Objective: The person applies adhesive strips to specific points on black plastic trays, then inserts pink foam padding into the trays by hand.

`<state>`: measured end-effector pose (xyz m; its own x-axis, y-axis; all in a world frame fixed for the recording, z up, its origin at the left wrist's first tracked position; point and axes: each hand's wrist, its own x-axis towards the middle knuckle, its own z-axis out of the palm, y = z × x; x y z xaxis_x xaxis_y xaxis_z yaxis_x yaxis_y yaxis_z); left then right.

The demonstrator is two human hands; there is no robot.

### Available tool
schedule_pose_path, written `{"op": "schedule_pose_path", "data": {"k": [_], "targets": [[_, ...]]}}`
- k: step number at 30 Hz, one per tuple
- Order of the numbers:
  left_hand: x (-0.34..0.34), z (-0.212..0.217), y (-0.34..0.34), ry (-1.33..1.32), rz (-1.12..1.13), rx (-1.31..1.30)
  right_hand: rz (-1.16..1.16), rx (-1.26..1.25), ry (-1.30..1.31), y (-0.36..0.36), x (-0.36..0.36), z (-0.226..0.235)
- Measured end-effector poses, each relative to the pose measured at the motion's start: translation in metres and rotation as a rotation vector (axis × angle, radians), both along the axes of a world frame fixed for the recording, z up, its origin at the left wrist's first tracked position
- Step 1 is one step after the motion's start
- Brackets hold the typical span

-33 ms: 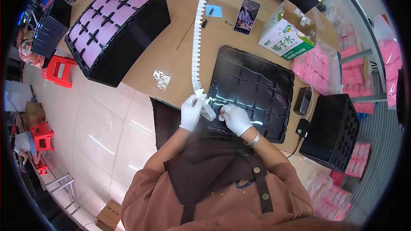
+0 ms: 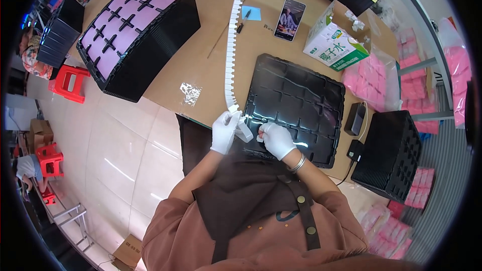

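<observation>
A long white notched strip runs down the table from the far edge. Its near end curls beside my left hand, which wears a white glove and pinches the strip. My right hand, gloved too but with bare fingertips showing, is closed at the near left of a black plastic tray. Between those fingertips is a small white piece, too small to make out fully. A short gap separates my two hands. The tray has shallow rectangular compartments and a glossy surface.
Beyond the tray lie a phone with a lit screen, a pen and a green-white carton. A stack of black trays with lilac contents stands left. At right are a black power bank-like block and more black trays.
</observation>
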<state>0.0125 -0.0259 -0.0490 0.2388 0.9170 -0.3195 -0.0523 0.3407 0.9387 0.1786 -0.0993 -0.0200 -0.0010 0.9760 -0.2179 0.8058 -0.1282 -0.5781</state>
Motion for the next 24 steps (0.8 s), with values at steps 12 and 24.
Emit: {"op": "schedule_pose_path", "data": {"k": [12, 24], "targets": [[-0.032, 0.010, 0.034, 0.101, 0.118, 0.017, -0.334, 0.320, 0.369, 0.017, 0.041, 0.045], [-0.065, 0.023, 0.041, 0.217, 0.170, 0.142, -0.589, 0.813, -0.278, 0.143, 0.330, 0.157]]}}
